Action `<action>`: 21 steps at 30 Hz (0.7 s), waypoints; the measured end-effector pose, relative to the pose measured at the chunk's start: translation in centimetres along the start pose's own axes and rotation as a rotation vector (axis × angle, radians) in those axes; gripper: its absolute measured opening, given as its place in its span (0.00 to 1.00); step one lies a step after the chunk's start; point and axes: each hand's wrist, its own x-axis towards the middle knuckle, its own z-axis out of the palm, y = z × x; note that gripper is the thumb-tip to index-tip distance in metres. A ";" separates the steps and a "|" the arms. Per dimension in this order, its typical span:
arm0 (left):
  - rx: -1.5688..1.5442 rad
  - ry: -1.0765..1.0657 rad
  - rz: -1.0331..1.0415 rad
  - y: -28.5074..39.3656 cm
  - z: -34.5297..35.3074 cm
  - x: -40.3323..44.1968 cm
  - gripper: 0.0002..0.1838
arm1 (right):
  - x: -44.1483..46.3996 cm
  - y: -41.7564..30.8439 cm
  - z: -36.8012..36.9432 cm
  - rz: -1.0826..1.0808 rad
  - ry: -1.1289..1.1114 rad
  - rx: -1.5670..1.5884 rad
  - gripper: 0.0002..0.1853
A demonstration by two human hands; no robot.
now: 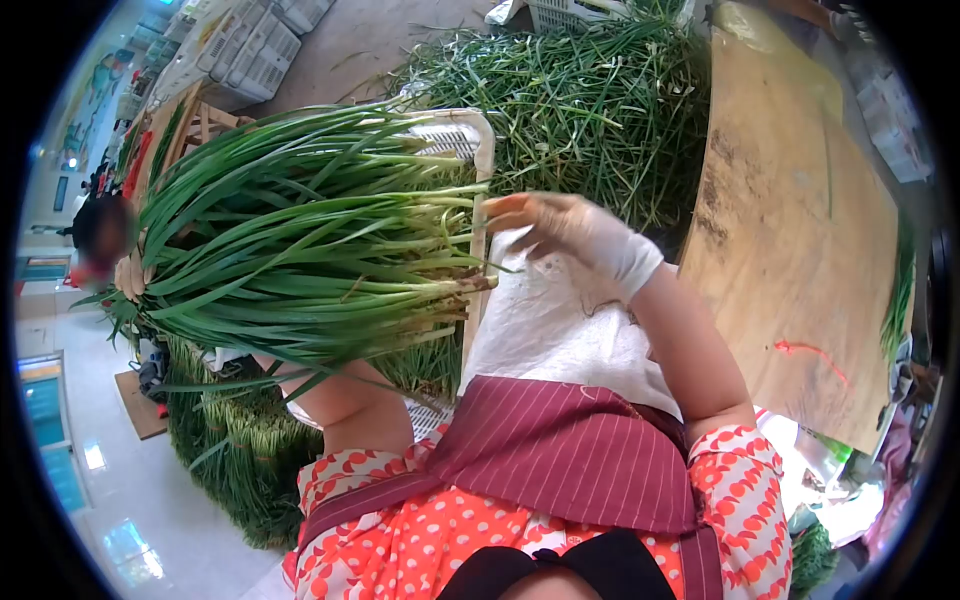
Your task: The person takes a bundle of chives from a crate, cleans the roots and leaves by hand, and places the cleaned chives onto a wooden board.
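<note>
At the far left of the bench, the person's gloved left hand (132, 275) showed only partly, its tan fingertips curled round the leafy end of a long, fanned bunch of flat dark-green leaves with pale stalks (290, 235), seemingly gripping it; the rest of that hand was hidden behind the greenery. Below it stood thick, tied green bundles with pale ends (265, 440). The bunch itself lay sideways above a white slatted plastic crate (485, 145), its stalk ends reaching the crate's right-hand rim. From where I stood it looked fairly light for its bulk, though wide enough to sag: the leaves limp, smooth and probably slippery against each other, easily creased by a hard squeeze. The pale stalks looked firmer, so a full, gentle wrap round the leaves, with the stalk ends kept level by a second hand, seemed the safest hold. Just right of those ends hung the right hand in a stained white glove (570, 232), fingers loosely bent and holding nothing that I could see; whether its tips touched the stalks, I couldn't tell. Behind it rose a tangled heap of loose green leaves (600, 125), and farther right lay a broad, scuffed, tan wooden board (790, 250).
</note>
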 end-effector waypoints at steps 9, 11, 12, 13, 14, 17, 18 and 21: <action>0.088 0.087 0.021 -0.8 0.0 0.0 0.07 | 1.8 -1.3 5.4 -0.007 0.070 0.368 0.19; 0.108 0.106 0.021 -1.1 0.0 -0.1 0.07 | 1.3 -0.9 4.1 -0.023 0.218 0.119 0.11; 0.114 0.117 0.025 -1.2 0.0 -0.2 0.07 | 0.5 -1.7 3.6 -0.063 0.221 0.145 0.11; 0.124 0.126 0.031 -1.3 0.0 -0.2 0.07 | 0.3 -0.7 2.5 -0.142 0.232 0.155 0.12; 0.131 0.139 0.037 -1.6 0.0 -0.3 0.07 | 0.2 0.2 1.2 -0.220 0.244 0.165 0.12; 0.171 0.180 0.054 -1.8 0.1 -0.3 0.07 | -0.9 -0.5 -1.9 -0.136 0.462 0.159 0.14; 0.185 0.195 0.059 -2.0 0.1 -0.3 0.07 | -0.8 0.0 -3.4 -0.141 0.522 0.227 0.13; 0.241 0.254 0.082 -2.4 0.3 -0.1 0.08 | -2.0 -0.8 -6.6 -0.152 0.764 0.260 0.13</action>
